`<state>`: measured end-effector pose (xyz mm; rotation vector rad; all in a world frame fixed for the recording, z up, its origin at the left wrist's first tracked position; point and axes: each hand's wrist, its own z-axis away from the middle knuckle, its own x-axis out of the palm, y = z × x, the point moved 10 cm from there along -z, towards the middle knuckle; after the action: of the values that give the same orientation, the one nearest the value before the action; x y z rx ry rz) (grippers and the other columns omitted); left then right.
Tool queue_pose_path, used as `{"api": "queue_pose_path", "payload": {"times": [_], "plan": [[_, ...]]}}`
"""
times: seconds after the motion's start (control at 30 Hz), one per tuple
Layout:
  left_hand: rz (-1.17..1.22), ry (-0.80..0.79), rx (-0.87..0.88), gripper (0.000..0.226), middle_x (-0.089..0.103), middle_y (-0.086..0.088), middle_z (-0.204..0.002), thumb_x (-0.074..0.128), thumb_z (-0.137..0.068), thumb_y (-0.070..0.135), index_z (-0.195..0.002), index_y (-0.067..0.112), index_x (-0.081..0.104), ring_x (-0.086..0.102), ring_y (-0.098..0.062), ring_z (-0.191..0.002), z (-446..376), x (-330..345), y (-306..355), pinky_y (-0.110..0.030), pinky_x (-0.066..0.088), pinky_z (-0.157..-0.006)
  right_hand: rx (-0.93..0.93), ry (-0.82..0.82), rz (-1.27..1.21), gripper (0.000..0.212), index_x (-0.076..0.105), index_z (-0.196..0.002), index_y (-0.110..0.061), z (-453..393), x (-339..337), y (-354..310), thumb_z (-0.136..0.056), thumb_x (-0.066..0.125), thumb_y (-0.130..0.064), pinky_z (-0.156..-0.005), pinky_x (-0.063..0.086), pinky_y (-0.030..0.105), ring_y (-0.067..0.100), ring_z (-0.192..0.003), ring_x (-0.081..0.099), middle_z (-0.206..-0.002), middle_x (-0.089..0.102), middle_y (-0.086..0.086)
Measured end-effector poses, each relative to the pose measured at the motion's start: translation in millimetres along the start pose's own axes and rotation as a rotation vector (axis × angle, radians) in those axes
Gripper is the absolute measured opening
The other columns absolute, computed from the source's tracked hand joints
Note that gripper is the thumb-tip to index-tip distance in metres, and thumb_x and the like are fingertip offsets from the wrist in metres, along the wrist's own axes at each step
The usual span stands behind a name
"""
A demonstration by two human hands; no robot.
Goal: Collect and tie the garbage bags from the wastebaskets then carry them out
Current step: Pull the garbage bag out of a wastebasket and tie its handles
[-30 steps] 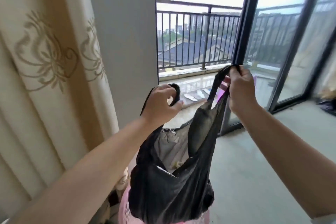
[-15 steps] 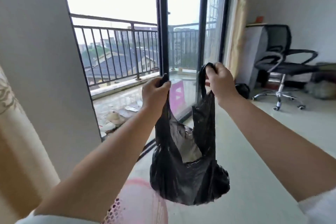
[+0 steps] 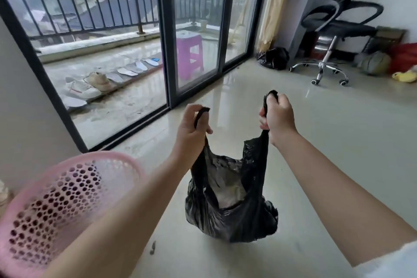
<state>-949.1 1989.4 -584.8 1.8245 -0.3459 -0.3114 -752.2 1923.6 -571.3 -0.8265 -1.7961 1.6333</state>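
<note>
A black garbage bag (image 3: 232, 214) hangs low over the pale tiled floor, its mouth held apart with paper waste showing inside. My left hand (image 3: 191, 135) grips the bag's left handle loop. My right hand (image 3: 278, 117) is closed on the right handle loop, a bit higher. The pink perforated wastebasket (image 3: 56, 198) stands at lower left without a liner, partly behind my left forearm. A second black bag (image 3: 274, 57) lies on the floor by the far curtain.
Sliding glass doors (image 3: 198, 29) lead to a balcony with a purple stool (image 3: 189, 49), shoes and insoles. A black office chair (image 3: 334, 29) stands at the right, with soft items (image 3: 383, 63) against the wall. A small scrap (image 3: 153, 247) lies on the floor.
The bag has come out of the pink wastebasket and moved right and down, now near the floor. My view has swung right and downward. Both hands kept their hold on the handles.
</note>
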Motion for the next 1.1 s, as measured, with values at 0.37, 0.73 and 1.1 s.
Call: {"api": "queue_pose_path", "payload": {"times": [0.37,0.73,1.1], "plan": [[-0.646,-0.462,-0.281,0.129,0.026,0.001,-0.153,0.052,-0.038,0.069,-0.149,0.02,0.01,0.018,-0.018,-0.144,69.1,60.4,-151.2,-0.047,0.015,-0.118,0.283,-0.678,0.429,0.045,0.048,-0.125,-0.009,10.8,-28.7,169.6,-0.083,0.064,-0.016,-0.085,0.044,0.023,0.027,-0.112,0.053,-0.109,0.057,0.007],[-0.545,-0.148,-0.215,0.026,0.062,-0.013,-0.093,0.056,-0.09,0.018,-0.112,0.007,0.063,0.058,-0.024,-0.096,40.7,100.0,-160.6,-0.029,0.04,-0.083,0.455,-0.519,0.171,0.015,0.06,-0.087,-0.006,-10.0,-58.0,214.1,-0.092,0.047,-0.005,-0.074,0.05,0.027,0.013,-0.065,0.065,-0.07,0.069,0.002],[0.523,0.283,-0.612,0.045,0.025,0.009,-0.031,0.033,-0.098,0.038,-0.059,0.017,0.027,0.026,-0.008,-0.027,66.0,48.7,-197.3,-0.02,0.036,-0.041,0.583,-0.427,-0.056,0.035,0.033,-0.064,-0.018,-7.1,-28.8,230.1,-0.093,0.049,-0.032,-0.03,0.019,0.009,0.004,-0.028,0.022,-0.041,0.027,-0.006]]}}
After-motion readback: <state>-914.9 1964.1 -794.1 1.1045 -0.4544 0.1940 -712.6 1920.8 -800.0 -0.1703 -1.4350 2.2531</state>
